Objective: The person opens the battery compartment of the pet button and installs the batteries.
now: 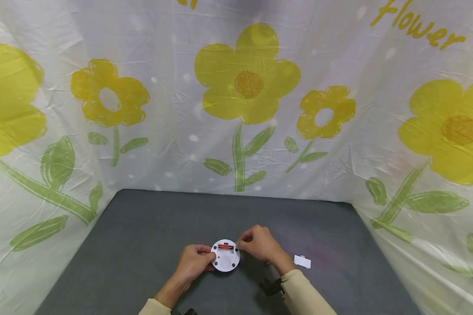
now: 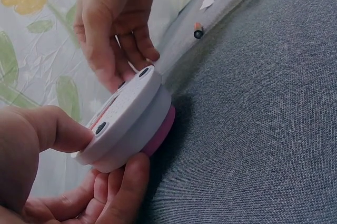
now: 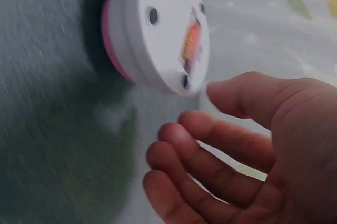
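My left hand (image 1: 194, 263) holds a round white device (image 1: 226, 263), thumb on its flat face and fingers beneath. That face has speaker holes, dark round feet and an uncovered battery compartment. An orange-red battery (image 3: 191, 44) lies in the compartment. Seen from the left wrist, the underside of the device is pink (image 2: 162, 132). My right hand (image 1: 261, 245) is at the device's right edge, its fingers loosely bent with nothing between thumb and fingers in the right wrist view. A loose battery (image 2: 197, 30) lies on the table, beyond the right hand in the left wrist view.
A small white battery cover (image 1: 302, 261) lies on the dark grey table (image 1: 173, 218), right of my right forearm. A white curtain (image 1: 173, 144) printed with yellow flowers rises along the table's back and both sides.
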A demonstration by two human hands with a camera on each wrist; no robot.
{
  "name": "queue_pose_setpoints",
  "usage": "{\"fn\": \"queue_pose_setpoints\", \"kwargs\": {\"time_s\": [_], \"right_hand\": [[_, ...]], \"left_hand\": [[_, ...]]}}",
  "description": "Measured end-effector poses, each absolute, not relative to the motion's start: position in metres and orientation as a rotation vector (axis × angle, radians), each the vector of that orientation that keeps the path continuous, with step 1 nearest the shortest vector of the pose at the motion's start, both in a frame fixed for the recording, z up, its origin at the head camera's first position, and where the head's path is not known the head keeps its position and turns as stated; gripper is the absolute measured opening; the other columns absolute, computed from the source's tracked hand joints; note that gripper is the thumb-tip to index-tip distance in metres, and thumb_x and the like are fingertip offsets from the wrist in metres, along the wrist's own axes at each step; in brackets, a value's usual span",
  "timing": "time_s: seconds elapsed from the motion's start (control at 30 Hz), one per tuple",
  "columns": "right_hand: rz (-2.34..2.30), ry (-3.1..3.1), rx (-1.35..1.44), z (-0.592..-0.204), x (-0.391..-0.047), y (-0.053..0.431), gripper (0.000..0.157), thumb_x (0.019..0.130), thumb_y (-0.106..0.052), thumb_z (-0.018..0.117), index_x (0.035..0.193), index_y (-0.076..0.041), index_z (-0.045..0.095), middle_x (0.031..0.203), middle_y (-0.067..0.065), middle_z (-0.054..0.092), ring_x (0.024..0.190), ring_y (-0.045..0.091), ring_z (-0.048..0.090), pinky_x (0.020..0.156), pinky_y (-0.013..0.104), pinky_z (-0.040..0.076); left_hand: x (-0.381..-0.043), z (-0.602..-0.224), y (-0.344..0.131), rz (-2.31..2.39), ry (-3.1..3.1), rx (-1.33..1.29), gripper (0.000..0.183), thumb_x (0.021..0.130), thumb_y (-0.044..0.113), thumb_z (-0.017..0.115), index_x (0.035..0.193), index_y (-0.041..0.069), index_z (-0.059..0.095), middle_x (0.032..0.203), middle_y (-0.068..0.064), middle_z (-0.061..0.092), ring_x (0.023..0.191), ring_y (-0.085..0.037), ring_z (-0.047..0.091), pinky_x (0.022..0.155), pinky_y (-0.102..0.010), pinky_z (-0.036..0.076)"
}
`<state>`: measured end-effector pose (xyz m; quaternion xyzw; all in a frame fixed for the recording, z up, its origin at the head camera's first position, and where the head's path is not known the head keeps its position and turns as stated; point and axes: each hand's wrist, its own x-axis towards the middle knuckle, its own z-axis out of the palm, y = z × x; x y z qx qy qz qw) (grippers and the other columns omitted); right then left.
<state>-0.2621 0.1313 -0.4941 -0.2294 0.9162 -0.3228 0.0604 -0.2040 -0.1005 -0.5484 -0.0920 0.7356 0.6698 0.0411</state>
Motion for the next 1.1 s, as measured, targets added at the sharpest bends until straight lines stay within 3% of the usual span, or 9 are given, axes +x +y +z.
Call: {"fn": "queue_pose_setpoints", "kwargs": {"time_s": [0.3, 0.8, 1.1], "right_hand": [[-0.785, 2.871, -0.733, -0.478, -0.265, 0.154, 0.004, 0.091, -0.015, 0.084, 0.09, -0.011, 0.084, 0.083, -0.004, 0.078, 0.073, 0.01, 0.067, 0.065, 0.03, 0.056], [-0.647, 2.913, -0.747, -0.469, -0.252, 0.184, 0.014, 0.087, -0.002, 0.086, 0.101, -0.004, 0.084, 0.093, 0.007, 0.08, 0.085, 0.025, 0.075, 0.075, 0.046, 0.065], [-0.605, 2.869, -0.803, -0.48, -0.25, 0.195, 0.02, 0.081, 0.002, 0.088, 0.099, -0.005, 0.083, 0.089, 0.003, 0.077, 0.08, 0.019, 0.07, 0.068, 0.037, 0.061]], "left_hand": [[-0.205, -0.55, -0.1, 2.06, 2.248, -0.285, 0.029, 0.087, 0.001, 0.07, 0.111, -0.015, 0.071, 0.091, -0.013, 0.078, 0.076, -0.02, 0.076, 0.069, -0.037, 0.07], [-0.204, -0.55, -0.099, 2.072, 2.238, -0.299, 0.028, 0.087, 0.001, 0.07, 0.11, -0.015, 0.071, 0.09, -0.014, 0.078, 0.076, -0.021, 0.077, 0.069, -0.038, 0.07], [-0.204, -0.549, -0.1, 2.073, 2.234, -0.289, 0.027, 0.086, 0.0, 0.07, 0.108, -0.014, 0.072, 0.088, -0.013, 0.078, 0.076, -0.02, 0.077, 0.067, -0.035, 0.069]]}}
